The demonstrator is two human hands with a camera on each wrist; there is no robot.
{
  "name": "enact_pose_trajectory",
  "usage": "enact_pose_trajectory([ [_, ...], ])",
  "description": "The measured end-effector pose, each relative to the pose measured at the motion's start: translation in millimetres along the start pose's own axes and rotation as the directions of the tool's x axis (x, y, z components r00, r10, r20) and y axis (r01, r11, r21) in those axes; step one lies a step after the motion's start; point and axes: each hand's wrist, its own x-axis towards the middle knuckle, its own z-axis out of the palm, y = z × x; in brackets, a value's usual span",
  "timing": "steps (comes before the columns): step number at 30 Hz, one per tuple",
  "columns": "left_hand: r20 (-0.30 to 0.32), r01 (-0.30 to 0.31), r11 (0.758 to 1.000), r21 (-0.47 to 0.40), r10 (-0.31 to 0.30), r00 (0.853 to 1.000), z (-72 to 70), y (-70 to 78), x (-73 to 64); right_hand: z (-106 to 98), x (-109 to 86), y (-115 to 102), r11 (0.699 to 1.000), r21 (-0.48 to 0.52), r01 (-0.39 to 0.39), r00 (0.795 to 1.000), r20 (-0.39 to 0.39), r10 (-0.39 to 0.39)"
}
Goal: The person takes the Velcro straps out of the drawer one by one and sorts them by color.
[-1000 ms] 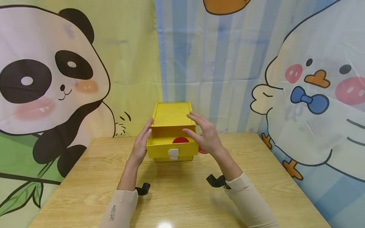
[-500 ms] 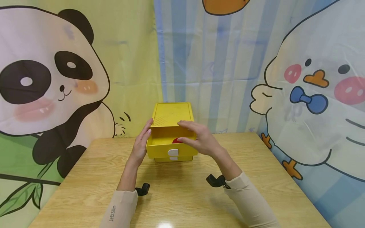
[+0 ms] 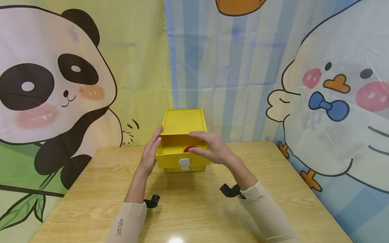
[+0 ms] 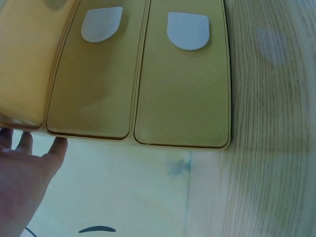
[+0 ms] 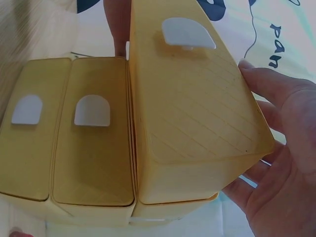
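Squarely on the tabletop (image 3: 188,212), near its far edge, a yellow box (image 3: 183,121) stood with its top drawer (image 3: 167,161) open; your left hand (image 3: 149,154), straight-fingered, touched its left side; your right hand (image 3: 215,148), thumb and fingers parted, hung over a red piece (image 3: 187,148) inside.

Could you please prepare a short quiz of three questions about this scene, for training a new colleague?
1. Which drawer of the yellow cabinet is pulled out: a) bottom, b) middle, c) top?
2. True or false: the drawer handles are black.
3. What colour is the object inside the open drawer, partly hidden by the right hand?

Key: 1: c. 2: false, the handles are white. 3: red.
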Motion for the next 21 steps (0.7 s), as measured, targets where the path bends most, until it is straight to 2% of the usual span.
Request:
enact_pose_trajectory([
  [5,0.004,-0.001,1.000,-0.003,0.001,1.000,-0.7,-0.2,-0.2,-3.5,6.2,0.8,0.999,-0.015,-0.041,0.997,0.068,0.042],
  [9,0.004,0.003,1.000,0.001,-0.003,1.000,-0.9,-0.1,-0.3,-8.6,13.8,-0.3,0.998,-0.011,-0.066,0.986,0.150,0.067],
  [17,0.004,0.010,1.000,-0.001,-0.010,1.000,-0.3,-0.2,0.1,-17.9,26.3,-2.7,0.992,-0.033,-0.121,0.949,0.290,0.126],
  [21,0.001,0.010,1.000,0.002,-0.010,1.000,-0.5,-0.7,0.3,-20.8,31.4,-1.8,0.993,-0.037,-0.113,0.928,0.353,0.119],
])
